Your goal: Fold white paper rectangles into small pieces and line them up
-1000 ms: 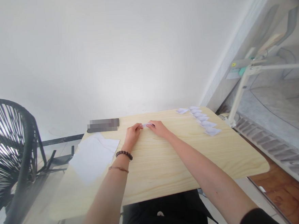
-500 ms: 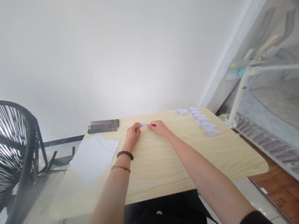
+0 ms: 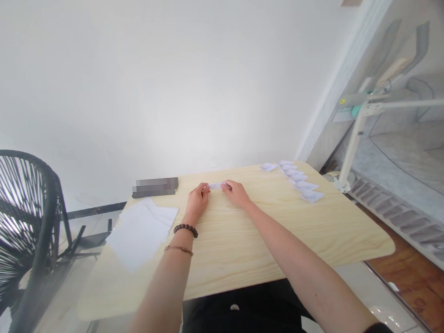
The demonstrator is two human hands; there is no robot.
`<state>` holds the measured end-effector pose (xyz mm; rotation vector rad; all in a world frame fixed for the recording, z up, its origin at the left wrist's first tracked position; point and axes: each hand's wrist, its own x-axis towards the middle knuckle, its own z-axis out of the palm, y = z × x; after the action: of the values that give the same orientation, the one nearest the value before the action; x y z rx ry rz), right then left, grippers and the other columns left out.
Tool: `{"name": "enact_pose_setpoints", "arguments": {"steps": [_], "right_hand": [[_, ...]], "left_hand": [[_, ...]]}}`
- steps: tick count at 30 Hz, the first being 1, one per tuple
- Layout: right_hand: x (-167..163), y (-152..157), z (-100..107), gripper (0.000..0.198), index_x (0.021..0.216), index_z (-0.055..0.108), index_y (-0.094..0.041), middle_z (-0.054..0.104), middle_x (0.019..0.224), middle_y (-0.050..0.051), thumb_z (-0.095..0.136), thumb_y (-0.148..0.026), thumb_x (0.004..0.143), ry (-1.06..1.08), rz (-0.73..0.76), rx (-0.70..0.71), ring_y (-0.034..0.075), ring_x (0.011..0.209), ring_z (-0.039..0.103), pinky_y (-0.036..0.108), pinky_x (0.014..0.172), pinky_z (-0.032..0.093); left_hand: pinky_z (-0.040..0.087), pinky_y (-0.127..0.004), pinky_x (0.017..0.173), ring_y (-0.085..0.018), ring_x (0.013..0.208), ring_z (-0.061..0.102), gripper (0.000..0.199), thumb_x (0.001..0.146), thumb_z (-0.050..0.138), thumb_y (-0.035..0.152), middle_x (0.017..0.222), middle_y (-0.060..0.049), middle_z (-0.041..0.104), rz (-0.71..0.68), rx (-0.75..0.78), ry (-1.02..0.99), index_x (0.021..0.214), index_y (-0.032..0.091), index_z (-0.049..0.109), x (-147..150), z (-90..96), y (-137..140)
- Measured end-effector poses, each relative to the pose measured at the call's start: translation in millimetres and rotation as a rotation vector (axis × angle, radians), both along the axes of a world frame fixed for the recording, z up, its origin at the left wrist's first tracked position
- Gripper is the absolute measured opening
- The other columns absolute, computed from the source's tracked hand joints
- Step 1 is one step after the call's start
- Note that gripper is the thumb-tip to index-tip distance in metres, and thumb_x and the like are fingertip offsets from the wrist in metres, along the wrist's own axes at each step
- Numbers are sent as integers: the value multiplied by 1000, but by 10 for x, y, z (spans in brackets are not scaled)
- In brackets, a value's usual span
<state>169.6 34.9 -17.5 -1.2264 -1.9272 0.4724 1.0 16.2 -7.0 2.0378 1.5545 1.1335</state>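
Between my two hands, near the far side of the wooden table (image 3: pixel 228 257), is a small piece of folded white paper (image 3: pixel 215 185). My left hand (image 3: pixel 198 198) pinches its left end; a beaded bracelet and a thin band circle that wrist. At the right end, my right hand (image 3: pixel 236 192) has its fingers closed on the same paper. How the paper is folded is hard to make out at this size. Left of my left hand lie loose white paper sheets (image 3: pixel 141 235). Several folded white paper pieces (image 3: pixel 306 186) form a slanting row to the right of my right hand.
A dark, partly blurred-out object (image 3: pixel 155 187) rests at the table's back left corner. A black woven chair (image 3: pixel 38 199) stands at the left. The white wall (image 3: pixel 201 87) rises behind the table, and a white metal frame (image 3: pixel 353 147) is on the right.
My right hand's fingers have shifted slightly on the folded paper, and a little more of it shows between the hands. The whole view has tilted slightly.
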Motion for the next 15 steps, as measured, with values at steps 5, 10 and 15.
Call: {"name": "enact_pose_setpoints", "arguments": {"steps": [5,10,15], "right_hand": [[-6,-6,-18,30,76,57,-16,57,67,1,34,-32,85,2,10,5,11,60,47,21,58,33],[-12,-16,-36,28,83,59,-17,60,68,1,35,-31,85,26,26,12,11,60,50,21,59,36],[4,-29,-48,30,93,59,-17,60,65,1,36,-34,84,123,56,-42,11,58,52,21,58,37]], "left_hand": [[40,-24,58,-14,60,56,23,81,39,31,76,-4,66,6,-9,-12,87,17,57,-3,-20,5],[39,-24,55,-14,57,54,24,81,39,33,73,-4,65,-4,-10,-2,82,17,57,-24,-34,-8],[40,-24,56,-13,60,55,28,81,38,35,75,-4,66,-36,-20,-11,88,17,57,-36,-51,-12]]}}
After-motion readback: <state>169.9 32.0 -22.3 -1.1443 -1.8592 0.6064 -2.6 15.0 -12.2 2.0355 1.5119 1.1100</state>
